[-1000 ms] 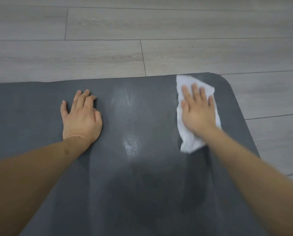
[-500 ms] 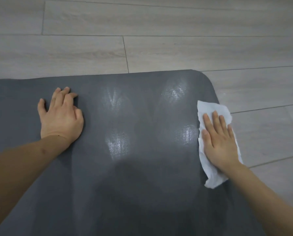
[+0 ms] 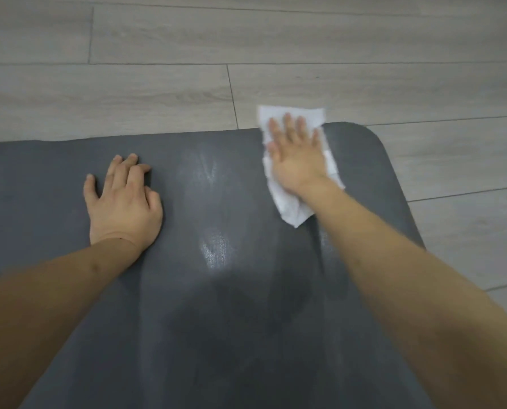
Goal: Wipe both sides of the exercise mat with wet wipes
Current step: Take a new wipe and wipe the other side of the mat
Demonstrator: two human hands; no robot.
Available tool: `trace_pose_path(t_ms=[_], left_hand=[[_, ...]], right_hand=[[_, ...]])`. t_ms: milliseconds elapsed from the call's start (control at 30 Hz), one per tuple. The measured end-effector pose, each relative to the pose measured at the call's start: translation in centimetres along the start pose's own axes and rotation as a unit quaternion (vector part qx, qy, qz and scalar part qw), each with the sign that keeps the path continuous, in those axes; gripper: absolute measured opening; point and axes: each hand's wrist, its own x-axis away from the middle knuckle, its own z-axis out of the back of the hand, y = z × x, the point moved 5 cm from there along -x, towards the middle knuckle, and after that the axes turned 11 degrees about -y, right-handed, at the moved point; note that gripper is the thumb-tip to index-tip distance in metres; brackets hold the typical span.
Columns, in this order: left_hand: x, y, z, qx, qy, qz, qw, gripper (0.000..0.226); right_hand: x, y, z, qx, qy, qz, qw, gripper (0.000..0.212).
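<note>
Exercise mat point(image 3: 216, 320) lay dark on wood floor point(image 3: 157, 93); right hand point(image 3: 298, 160) flat, pressing wet wipe point(image 3: 290, 202) over mat's far edge; left hand point(image 3: 122, 202) flat, bracing mat.

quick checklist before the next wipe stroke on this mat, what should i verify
1. Left hand braces the exercise mat: ok, it rests on the mat's surface.
2. Right hand keeps the wet wipe under it: ok, straight fingers press on it.
3. Wipe fully on the mat: not ok, its far end hangs over the mat's far edge onto the wood floor.
4. Mat lies flat: ok, no fold or lifted corner visible.
5. Right corner strip wiped: cannot tell, no shine shows there.
6. Wipe still damp enough: cannot tell, though wet sheen shows mid-mat.
</note>
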Motion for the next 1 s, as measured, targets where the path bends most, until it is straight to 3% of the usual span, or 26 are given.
trace_pose_path(t_ms=[133,300,367,533,667,867,1000], left_hand=[[0.2,-0.3,0.5,0.027,0.001,-0.003,1.0,0.04],[0.8,-0.4,0.8,0.053,0.024,0.015,0.998,0.04],[0.8,-0.4,0.6,0.048,0.02,0.017,0.998,0.041],[0.4,-0.4,0.4,0.034,0.006,0.011,0.999,0.044],[0.0,-1.0,0.3,0.061,0.014,0.01,0.998,0.044],[0.2,-2.2,1.2,0.187,0.061,0.01,0.98,0.047],[0.3,-2.5,0.7,0.137,-0.017,-0.047,0.989,0.049]], right_hand=[[7.9,-9.6,-3.8,0.013,0.0,0.159,0.987,0.058],[19.8,-9.6,-7.6,0.073,-0.037,0.278,0.957,0.056],[19.2,-7.6,-7.2,0.071,-0.028,0.267,0.961,0.055],[4.9,-6.9,-2.4,0.001,0.0,0.077,0.997,0.056],[-0.5,-13.3,-1.3,0.019,-0.015,0.107,0.994,0.057],[11.5,-17.2,-5.9,0.057,-0.004,0.238,0.97,0.056],[22.1,-14.3,-9.2,0.067,-0.038,0.247,0.966,0.057]])
